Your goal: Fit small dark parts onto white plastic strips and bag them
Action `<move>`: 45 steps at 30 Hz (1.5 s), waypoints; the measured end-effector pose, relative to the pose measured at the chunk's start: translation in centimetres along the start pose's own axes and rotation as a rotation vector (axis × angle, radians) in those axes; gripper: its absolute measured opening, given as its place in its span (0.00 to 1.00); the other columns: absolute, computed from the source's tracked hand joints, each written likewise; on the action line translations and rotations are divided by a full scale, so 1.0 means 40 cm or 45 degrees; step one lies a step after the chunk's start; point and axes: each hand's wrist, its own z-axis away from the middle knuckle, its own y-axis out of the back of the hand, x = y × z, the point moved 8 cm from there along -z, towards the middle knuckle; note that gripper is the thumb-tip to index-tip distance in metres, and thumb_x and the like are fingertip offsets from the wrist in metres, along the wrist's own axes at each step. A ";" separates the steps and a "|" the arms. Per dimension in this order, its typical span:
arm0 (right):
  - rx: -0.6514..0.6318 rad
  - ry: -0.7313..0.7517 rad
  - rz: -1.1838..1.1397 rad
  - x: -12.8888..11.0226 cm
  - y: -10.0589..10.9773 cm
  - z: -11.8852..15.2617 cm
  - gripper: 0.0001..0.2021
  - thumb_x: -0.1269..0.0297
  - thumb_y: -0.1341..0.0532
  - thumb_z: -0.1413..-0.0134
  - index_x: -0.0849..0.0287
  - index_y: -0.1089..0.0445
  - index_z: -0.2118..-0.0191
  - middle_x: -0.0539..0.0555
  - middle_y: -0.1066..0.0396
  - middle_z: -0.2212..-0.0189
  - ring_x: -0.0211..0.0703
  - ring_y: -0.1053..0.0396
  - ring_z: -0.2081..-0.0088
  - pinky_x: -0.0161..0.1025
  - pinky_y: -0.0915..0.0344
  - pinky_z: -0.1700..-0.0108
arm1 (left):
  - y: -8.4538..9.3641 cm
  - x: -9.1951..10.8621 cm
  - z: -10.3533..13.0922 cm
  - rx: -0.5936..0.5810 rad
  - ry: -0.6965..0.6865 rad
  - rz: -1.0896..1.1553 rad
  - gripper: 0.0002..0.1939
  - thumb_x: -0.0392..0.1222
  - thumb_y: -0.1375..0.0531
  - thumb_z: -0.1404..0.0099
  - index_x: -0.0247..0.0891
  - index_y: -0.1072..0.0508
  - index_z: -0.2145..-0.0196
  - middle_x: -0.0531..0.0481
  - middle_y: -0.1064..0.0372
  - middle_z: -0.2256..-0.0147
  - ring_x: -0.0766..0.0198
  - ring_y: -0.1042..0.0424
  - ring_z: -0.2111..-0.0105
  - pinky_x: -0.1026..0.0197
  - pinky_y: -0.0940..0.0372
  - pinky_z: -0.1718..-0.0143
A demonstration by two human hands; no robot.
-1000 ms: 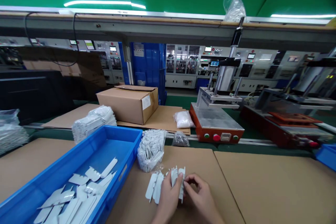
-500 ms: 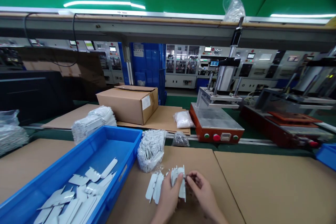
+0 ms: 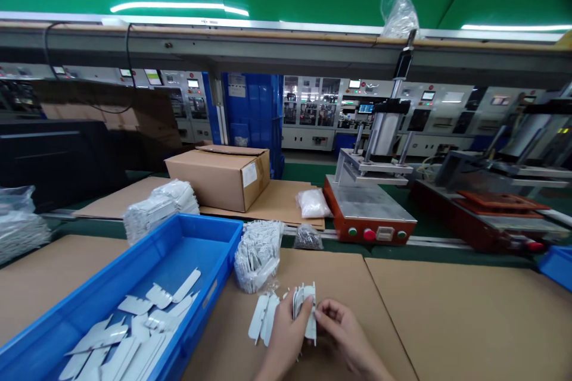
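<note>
Several thin white plastic pieces (image 3: pixel 310 327) stand stacked in my left hand (image 3: pixel 286 330), whose thumb presses across their front. My right hand (image 3: pixel 342 330) is at the right edge of the front piece, with thumb and forefinger pinched together against it; anything small between those fingertips is hidden. Just left of my left hand, a few loose white plastic pieces (image 3: pixel 258 317) lie on the cardboard sheet (image 3: pixel 344 280). Behind them sits a clear bag of white pieces (image 3: pixel 258 255).
A long blue bin (image 3: pixel 210 229) with scattered white pieces stands at left. Beyond the cardboard are a bag of small dark parts (image 3: pixel 308 237), a white bag (image 3: pixel 313 203), a carton (image 3: pixel 218 175) and a press with a red-orange base (image 3: pixel 369 208). Another press (image 3: pixel 487 208) stands farther right.
My right hand has shifted slightly down along the front piece's right edge, its fingers curling more. My left hand still grips the stack in nearly the same place.
</note>
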 end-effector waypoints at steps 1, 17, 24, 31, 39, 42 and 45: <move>0.003 -0.007 -0.016 0.001 0.002 0.001 0.11 0.58 0.38 0.57 0.62 0.36 0.75 0.49 0.33 0.78 0.39 0.33 0.74 0.36 0.37 0.68 | -0.001 0.002 0.000 -0.010 -0.006 0.002 0.14 0.50 0.48 0.44 0.35 0.37 0.74 0.55 0.40 0.80 0.68 0.38 0.79 0.68 0.43 0.77; -0.110 -0.343 -0.331 0.024 -0.024 0.022 0.09 0.62 0.38 0.57 0.62 0.37 0.74 0.49 0.34 0.79 0.34 0.34 0.77 0.32 0.36 0.71 | -0.003 0.021 0.005 0.039 -0.093 -0.192 0.13 0.48 0.50 0.42 0.35 0.38 0.75 0.55 0.41 0.80 0.67 0.40 0.78 0.67 0.47 0.76; 0.376 0.137 0.543 -0.055 0.121 -0.013 0.10 0.58 0.40 0.59 0.60 0.34 0.76 0.50 0.33 0.79 0.41 0.35 0.74 0.36 0.38 0.71 | 0.048 0.005 -0.031 0.074 -0.133 -0.584 0.09 0.42 0.49 0.44 0.37 0.36 0.77 0.55 0.40 0.81 0.67 0.41 0.79 0.67 0.52 0.77; 0.232 0.304 1.158 -0.054 0.097 -0.002 0.04 0.70 0.42 0.62 0.57 0.30 0.75 0.52 0.31 0.74 0.46 0.35 0.67 0.38 0.41 0.64 | 0.065 -0.035 -0.040 0.077 -0.113 -0.874 0.03 0.35 0.46 0.49 0.39 0.34 0.74 0.52 0.36 0.79 0.63 0.36 0.77 0.66 0.54 0.77; 0.198 0.307 1.263 -0.059 0.070 0.004 0.05 0.72 0.44 0.60 0.57 0.31 0.78 0.53 0.33 0.75 0.45 0.36 0.68 0.37 0.43 0.65 | 0.093 0.018 -0.048 0.194 -0.136 -0.607 0.04 0.37 0.50 0.45 0.38 0.37 0.75 0.55 0.41 0.80 0.66 0.39 0.77 0.67 0.50 0.75; 0.241 0.316 1.206 -0.059 0.078 0.004 0.05 0.70 0.45 0.57 0.57 0.33 0.78 0.52 0.33 0.76 0.44 0.36 0.70 0.36 0.42 0.67 | 0.096 0.022 -0.050 0.198 -0.151 -0.553 0.04 0.37 0.50 0.46 0.37 0.37 0.76 0.56 0.41 0.80 0.67 0.39 0.77 0.68 0.49 0.75; 0.299 0.248 1.052 -0.054 0.099 -0.001 0.06 0.67 0.47 0.54 0.57 0.35 0.76 0.51 0.33 0.78 0.42 0.35 0.73 0.35 0.41 0.69 | 0.078 0.017 -0.048 0.044 -0.170 -0.638 0.03 0.37 0.48 0.48 0.37 0.36 0.74 0.55 0.37 0.78 0.67 0.38 0.76 0.68 0.49 0.75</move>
